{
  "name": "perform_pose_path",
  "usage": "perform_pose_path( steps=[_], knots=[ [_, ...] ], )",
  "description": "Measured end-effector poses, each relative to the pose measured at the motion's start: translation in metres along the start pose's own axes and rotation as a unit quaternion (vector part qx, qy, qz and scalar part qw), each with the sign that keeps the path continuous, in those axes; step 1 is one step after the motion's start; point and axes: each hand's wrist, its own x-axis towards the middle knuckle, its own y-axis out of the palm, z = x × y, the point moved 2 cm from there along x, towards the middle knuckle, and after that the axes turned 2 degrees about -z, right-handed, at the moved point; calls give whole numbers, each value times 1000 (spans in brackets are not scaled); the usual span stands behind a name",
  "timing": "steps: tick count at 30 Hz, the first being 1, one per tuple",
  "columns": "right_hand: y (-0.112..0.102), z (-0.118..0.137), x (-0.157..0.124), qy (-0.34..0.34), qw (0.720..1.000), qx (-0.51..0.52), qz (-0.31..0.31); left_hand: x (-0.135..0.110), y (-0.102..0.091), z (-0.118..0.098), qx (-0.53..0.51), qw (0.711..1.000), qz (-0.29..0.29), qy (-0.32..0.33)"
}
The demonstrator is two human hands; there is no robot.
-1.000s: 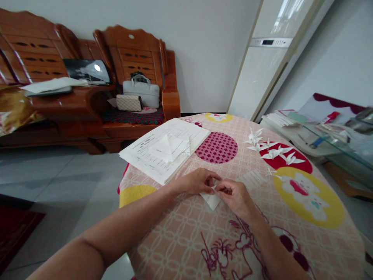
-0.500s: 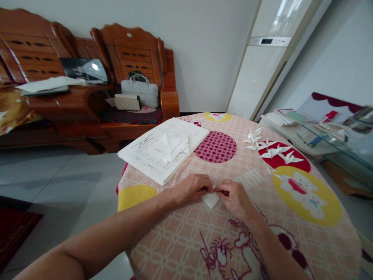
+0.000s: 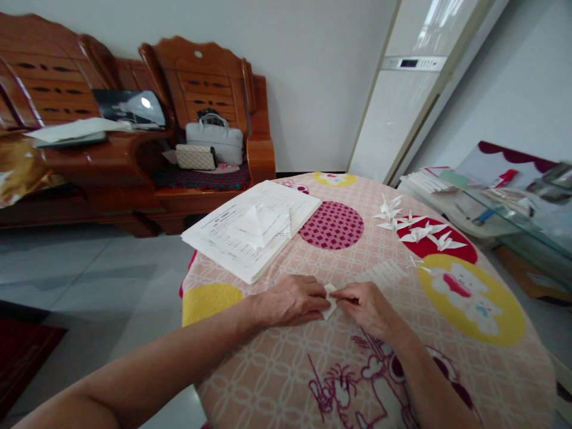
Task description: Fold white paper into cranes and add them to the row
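Note:
A small folded piece of white paper (image 3: 330, 307) lies on the tablecloth between my two hands. My left hand (image 3: 297, 300) rests palm down, its closed fingers pressing on the paper's left side and hiding part of it. From the right, my right hand (image 3: 365, 305) pinches the paper's right edge between thumb and index finger. Beyond my right hand are several folded paper cranes (image 3: 419, 232). A stack of printed sheets (image 3: 214, 235) lies beyond my left hand, topped by loose folded paper (image 3: 259, 225).
The round table wears a patterned pink tablecloth (image 3: 277, 369). Strips of white paper (image 3: 384, 272) lie past my right hand. To the right stands a glass-topped side table (image 3: 531, 226) with papers and pens. Wooden chairs (image 3: 210, 77) holding bags line the wall.
My left hand has flattened lower over the paper, covering its left side. My right hand has shifted slightly right, and the paper now shows as a narrower shape.

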Motion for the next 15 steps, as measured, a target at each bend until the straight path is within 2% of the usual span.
perform_pose_path(
  steps=[8, 12, 15],
  knots=[
    [7, -4, 3, 26, 999, 4, -45, 0, 0, -1, -29, 999, -26, 5],
    [7, -5, 3, 27, 997, 21, -66, 0, 0, 3, -110, 992, -31, -49],
    [6, -4, 2, 30, 997, 39, -60, 1, 1, 7, -178, 977, -44, -105]
  ],
)
